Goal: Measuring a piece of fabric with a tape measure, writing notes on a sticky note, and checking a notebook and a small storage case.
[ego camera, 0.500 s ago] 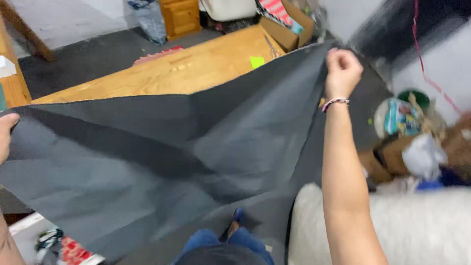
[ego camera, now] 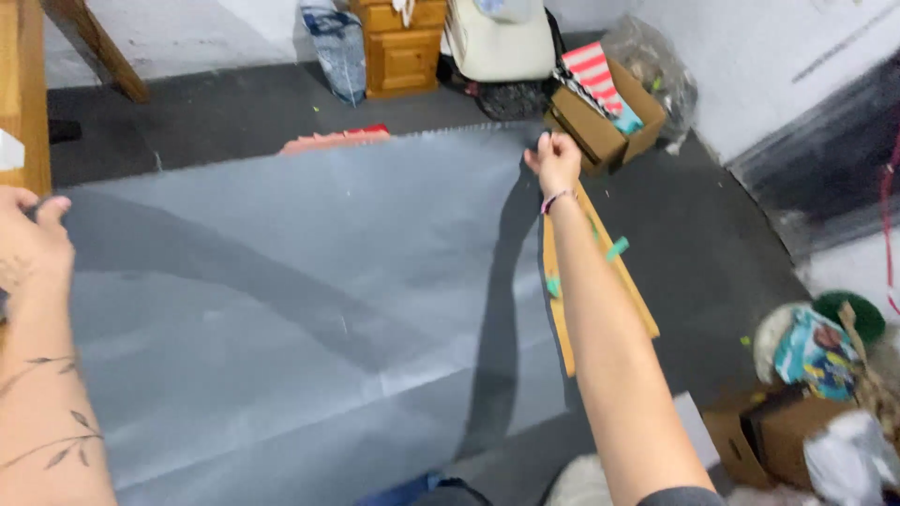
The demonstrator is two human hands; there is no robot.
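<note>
A large grey sheet (ego camera: 309,281) is stretched out flat in front of me, covering most of a wooden board (ego camera: 600,281) whose right edge sticks out. My left hand (ego camera: 33,239) pinches the sheet's near left corner. My right hand (ego camera: 555,159), with a bracelet on the wrist, grips the far right corner. The sheet shows long crease lines and my right arm's shadow falls across it.
A small wooden cabinet (ego camera: 401,47), a blue bag (ego camera: 337,42) and an open cardboard box (ego camera: 605,112) stand at the back wall. More boxes and clutter (ego camera: 816,394) lie at the right. A wooden frame (ego camera: 23,94) stands at the left. The floor is dark carpet.
The sheet, crumpled and sagging before, is now pulled taut and flat over the board. Both hands have moved apart and forward with its corners.
</note>
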